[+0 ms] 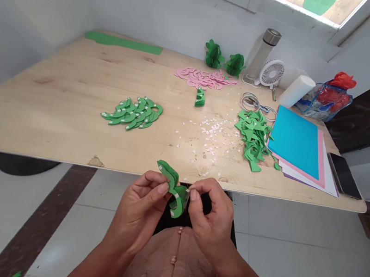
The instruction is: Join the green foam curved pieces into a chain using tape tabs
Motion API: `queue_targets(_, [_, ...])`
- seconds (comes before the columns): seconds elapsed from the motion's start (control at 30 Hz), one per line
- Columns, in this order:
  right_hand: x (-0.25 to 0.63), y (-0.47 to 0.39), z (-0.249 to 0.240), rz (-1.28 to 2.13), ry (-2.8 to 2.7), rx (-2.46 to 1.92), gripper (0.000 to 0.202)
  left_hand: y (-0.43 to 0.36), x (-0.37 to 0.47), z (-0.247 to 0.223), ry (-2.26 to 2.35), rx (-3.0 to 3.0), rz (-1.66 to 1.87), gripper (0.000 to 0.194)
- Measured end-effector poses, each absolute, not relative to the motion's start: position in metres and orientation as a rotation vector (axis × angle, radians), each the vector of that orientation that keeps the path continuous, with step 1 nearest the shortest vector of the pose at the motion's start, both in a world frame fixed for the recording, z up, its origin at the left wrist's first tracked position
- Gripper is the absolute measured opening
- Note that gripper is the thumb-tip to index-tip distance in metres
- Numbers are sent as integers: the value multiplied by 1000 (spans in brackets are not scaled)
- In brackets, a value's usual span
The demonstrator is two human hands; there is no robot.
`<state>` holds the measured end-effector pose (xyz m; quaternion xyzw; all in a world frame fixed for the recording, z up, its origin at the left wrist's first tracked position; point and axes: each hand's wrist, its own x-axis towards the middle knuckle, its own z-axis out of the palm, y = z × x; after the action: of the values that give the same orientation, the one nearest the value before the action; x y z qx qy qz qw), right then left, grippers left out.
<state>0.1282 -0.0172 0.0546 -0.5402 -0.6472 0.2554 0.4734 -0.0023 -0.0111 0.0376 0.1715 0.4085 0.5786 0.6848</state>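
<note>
1. Here's the left hand (146, 202), thumb pressed down against its fingers, gripping the curved green paper cut-outs (169, 172) at their middle. They sit between the two hands, at the bench's near edge, above the lap; that central grip probably leaves both curved ends clear to work on.

2. And the right hand (211, 213) comes in close: thumb and forefinger pinched together at the paper's edge, on what looks like a pale sliver (188, 190), too small to identify surely. A fingertip pinch suits something that tiny.

3. Look ahead and left of the hands: a pile of green crescent cut-outs (133, 112) with white patches facing up, likely laid that way so the patches are easy to reach.

4. Straight ahead on the bench (49, 126), white paper bits (212, 128) lie scattered; farther out, a small green paper stack (200, 98), then pink paper cut-outs (201, 78).

5. Out to the right, green offcuts (253, 137) are heaped apart from the crescents, perhaps to keep waste separate. Beside them, coloured sheets (297, 140) lie stacked, blue uppermost, with a phone (344, 175) just beyond, away from both hands.
</note>
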Motion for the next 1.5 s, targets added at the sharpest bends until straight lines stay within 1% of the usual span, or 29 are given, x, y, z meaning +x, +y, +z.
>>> queue_targets(0.17, [134, -12, 49, 601, -1517, -1336, 11, -11, -1, 37, 912, 361, 1298, 16])
queue_targets(0.3, [140, -5, 42, 564, -1454, -1328, 15, -11, -2, 37, 921, 359, 1303, 16])
queue_targets(0.53, [151, 6, 30, 539, -1526, -1348, 18, -12, -1, 35, 928, 390, 1305, 14])
queue_targets(0.67, [155, 11, 22, 456, -1469, -1436, 7, -13, 0, 33, 989, 457, 1341, 12])
queue_targets(0.7, [155, 11, 22, 458, -1462, -1444, 10, -13, 0, 33, 1006, 477, 1354, 12])
queue_targets(0.77, [156, 10, 26, 495, -1480, -1428, 14, -13, 0, 33, 1044, 518, 1385, 12])
queue_targets(1.03, [140, -7, 53, 765, -1713, -1231, 19, -14, 3, 34, 1132, 676, 1554, 9])
queue_targets(1.13, [132, -9, 51, 700, -1778, -1243, 27, -15, 3, 35, 1139, 717, 1577, 9])
queue_targets(1.2, [127, -10, 48, 610, -1819, -1269, 29, -17, 3, 35, 1150, 742, 1582, 9])
queue_targets(1.33, [123, -12, 44, 460, -1879, -1317, 24, -18, 4, 33, 1177, 799, 1603, 11])
queue_targets(1.5, [121, -12, 45, 411, -1913, -1360, 17, -18, 5, 33, 1257, 900, 1622, 11])
